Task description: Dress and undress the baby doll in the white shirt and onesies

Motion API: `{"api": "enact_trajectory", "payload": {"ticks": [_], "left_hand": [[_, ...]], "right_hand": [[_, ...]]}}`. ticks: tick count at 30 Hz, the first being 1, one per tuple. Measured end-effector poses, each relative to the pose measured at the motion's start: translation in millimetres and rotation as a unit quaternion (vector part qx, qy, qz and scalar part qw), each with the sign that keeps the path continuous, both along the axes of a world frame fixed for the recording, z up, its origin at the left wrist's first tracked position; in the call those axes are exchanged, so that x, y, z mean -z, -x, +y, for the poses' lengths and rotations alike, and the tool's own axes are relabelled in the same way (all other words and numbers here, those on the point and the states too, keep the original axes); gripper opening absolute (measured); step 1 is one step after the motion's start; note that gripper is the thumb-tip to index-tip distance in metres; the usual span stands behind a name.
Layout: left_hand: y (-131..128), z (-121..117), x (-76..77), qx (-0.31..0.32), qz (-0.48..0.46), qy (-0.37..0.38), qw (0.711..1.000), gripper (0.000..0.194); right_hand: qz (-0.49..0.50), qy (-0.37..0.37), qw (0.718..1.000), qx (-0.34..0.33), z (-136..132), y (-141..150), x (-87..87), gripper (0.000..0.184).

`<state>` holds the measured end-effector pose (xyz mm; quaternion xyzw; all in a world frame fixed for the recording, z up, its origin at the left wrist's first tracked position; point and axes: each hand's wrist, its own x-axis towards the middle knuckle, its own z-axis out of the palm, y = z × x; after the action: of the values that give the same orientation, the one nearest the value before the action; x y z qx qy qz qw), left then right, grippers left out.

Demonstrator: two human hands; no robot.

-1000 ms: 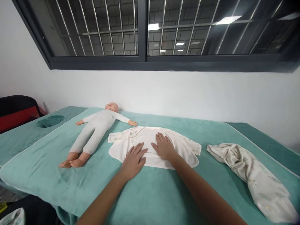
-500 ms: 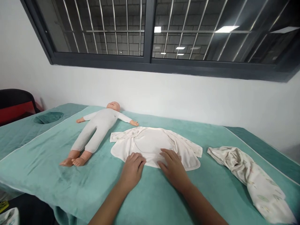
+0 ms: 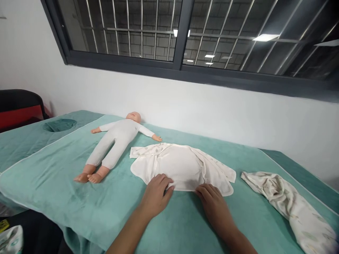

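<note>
A white long-sleeved baby top (image 3: 182, 164) lies spread open on the green cover, its small print showing on the sleeves. My left hand (image 3: 159, 195) is at its lower hem, left of the middle, fingers curled over the edge and thumb close beneath. Further right along the same hem, my right hand (image 3: 213, 204) has its fingers bent and closed on the fabric; its thumb is mostly hidden. To the left, a baby doll (image 3: 116, 137) in a white bodysuit lies on its back, arms spread, apart from both hands.
A crumpled printed white garment (image 3: 291, 204) lies on the right of the green-covered bed (image 3: 66, 158). At the far left the padding has a round hollow (image 3: 60, 125), with a black and red chair (image 3: 21, 109) behind. A white wall and barred window stand beyond.
My right hand has moved from lying spread on the top to its hem, where its fingers are now closed. My left hand stays at the hem. The view has shifted slightly.
</note>
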<state>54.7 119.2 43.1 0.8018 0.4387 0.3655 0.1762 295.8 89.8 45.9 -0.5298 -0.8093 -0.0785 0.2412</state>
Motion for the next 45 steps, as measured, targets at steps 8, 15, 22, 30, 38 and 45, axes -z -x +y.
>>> {"api": "enact_trajectory", "payload": {"ticks": [8, 15, 22, 30, 38, 45], "left_hand": [[6, 5, 4.9, -0.058, -0.066, -0.038, 0.995, 0.024], [75, 66, -8.0, -0.411, 0.041, -0.037, 0.91, 0.033], [96, 100, -6.6, -0.419, 0.171, 0.041, 0.891, 0.037], [98, 111, -5.0, -0.445, 0.134, -0.114, 0.878, 0.037], [87, 101, -2.3, -0.221, 0.233, -0.095, 0.942, 0.04], [84, 104, 7.6, -0.232, 0.266, -0.015, 0.936, 0.05]], "right_hand": [[-0.01, 0.035, 0.998, -0.042, -7, -8, -12.3, 0.029], [0.018, 0.092, 0.995, -0.022, 29, 27, -28.7, 0.031], [-0.047, 0.166, 0.983, 0.069, 125, 90, -2.7, 0.058], [-0.058, 0.152, 0.985, 0.048, 136, 94, 12.8, 0.069], [-0.021, 0.179, 0.975, 0.129, 141, 90, 11.1, 0.072], [-0.039, 0.182, 0.966, 0.178, 161, 39, 3.7, 0.073]]}}
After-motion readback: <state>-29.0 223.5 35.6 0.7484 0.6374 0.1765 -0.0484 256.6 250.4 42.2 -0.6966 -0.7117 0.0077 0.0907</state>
